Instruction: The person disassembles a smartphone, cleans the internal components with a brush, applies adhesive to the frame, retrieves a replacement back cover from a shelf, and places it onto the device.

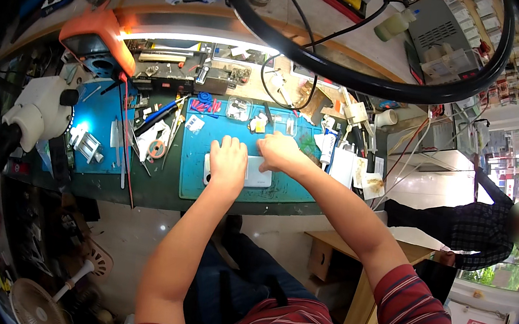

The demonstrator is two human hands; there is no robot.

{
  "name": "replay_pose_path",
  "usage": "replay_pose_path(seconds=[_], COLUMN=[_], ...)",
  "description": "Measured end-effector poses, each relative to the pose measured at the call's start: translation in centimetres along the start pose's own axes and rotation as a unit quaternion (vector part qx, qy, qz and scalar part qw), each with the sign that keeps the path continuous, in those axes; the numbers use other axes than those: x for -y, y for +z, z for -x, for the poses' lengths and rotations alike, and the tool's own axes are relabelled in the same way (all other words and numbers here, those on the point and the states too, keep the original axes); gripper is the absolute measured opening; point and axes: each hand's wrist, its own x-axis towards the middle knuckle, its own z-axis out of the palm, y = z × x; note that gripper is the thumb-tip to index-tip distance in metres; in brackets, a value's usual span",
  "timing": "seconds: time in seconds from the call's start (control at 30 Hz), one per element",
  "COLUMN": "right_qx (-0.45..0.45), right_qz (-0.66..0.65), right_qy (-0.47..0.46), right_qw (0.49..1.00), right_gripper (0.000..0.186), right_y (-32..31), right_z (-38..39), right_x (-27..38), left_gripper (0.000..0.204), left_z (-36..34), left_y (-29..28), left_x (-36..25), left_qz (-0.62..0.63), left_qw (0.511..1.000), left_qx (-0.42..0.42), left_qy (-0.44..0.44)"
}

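A pale, silver-white smartphone (pixel 257 179) lies flat on the blue work mat (pixel 196 183), its long side running left to right. Across its left part rests my left hand (pixel 229 162), palm down with the fingers stretched toward the far edge. My right hand (pixel 281 153) is over the phone's far right side, fingers curled and pointing left, thumb reaching down to the phone. Whatever sits between those curled fingers is hidden. Just beyond the hands are a small yellow-and-white piece (pixel 257 122) and a clear parts box (pixel 238 109).
Left of the mat lie tweezers, blue-handled tools (pixel 161 115) and an orange tape roll (pixel 156 148). A microscope (pixel 31 112) and an orange meter (pixel 99 38) stand farther left. A white tube (pixel 328 147) is at right. A thick black hose (pixel 372 72) arches overhead. Another person (pixel 479 228) stands at far right.
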Motion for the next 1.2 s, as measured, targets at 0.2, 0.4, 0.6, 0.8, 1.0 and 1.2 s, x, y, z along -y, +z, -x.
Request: replay_pose_path(seconds=[0.2,0.4,0.6,0.8,1.0,1.2], right_qx=[-0.019,-0.034,-0.023,-0.329,-0.486,-0.567], right_qz=[-0.04,-0.098,-0.34,-0.282,-0.192,-0.151], right_qy=[-0.026,-0.035,-0.069,-0.2,-0.117,-0.096], right_qw=[0.999,0.994,0.938,0.879,0.844,0.804], right_gripper=[0.057,0.056,0.04,0.015,0.029,0.031], right_y=[0.8,0.5,1.6,6.2,6.7,7.8], right_z=[0.1,1.0,4.6,9.4,17.3,22.0], right_x=[-0.9,-1.1,-2.3,1.3,5.0,8.7], left_gripper=[0.07,0.074,0.055,0.043,0.051,0.022], left_z=[-1.2,-0.6,2.5,6.8,17.4,17.0], left_y=[1.3,0.2,-1.0,-2.3,-4.9,-6.0], left_x=[1.0,1.4,1.1,-0.2,-4.4,-7.3], left_qz=[0.044,0.054,0.103,0.065,0.637,0.888], left_qw=[0.998,0.998,0.991,0.988,0.732,0.355], left_qx=[0.029,0.032,-0.056,-0.12,-0.115,-0.006], left_qy=[0.019,0.016,0.061,0.077,-0.213,-0.293])
